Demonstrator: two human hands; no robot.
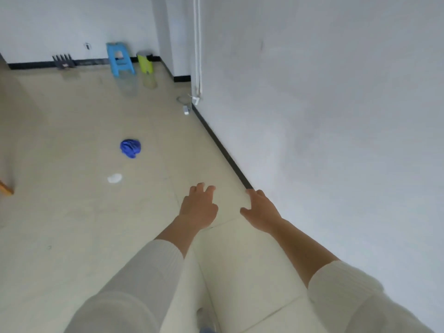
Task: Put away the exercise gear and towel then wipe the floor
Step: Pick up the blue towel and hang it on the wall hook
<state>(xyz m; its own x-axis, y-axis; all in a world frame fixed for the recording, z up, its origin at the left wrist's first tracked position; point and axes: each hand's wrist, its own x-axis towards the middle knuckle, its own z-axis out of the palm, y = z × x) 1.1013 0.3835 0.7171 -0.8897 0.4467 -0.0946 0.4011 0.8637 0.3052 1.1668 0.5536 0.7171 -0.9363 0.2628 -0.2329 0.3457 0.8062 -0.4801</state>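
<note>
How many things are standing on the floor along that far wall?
3: a dark rack at left, a blue stool in the middle, a yellow-green bin by the corner. Others may be unseen.

Single head-worn wide-angle view, tilted, looking forward and down across the floor (pixel 72 224).

A deep blue crumpled cloth (pixel 130 147) and a white wad (pixel 114 178) lie on the beige tiled floor (pixel 72 212), with a light blue stool (pixel 120 59) and a lime-green bin (pixel 144 62) at its far edge.
</note>
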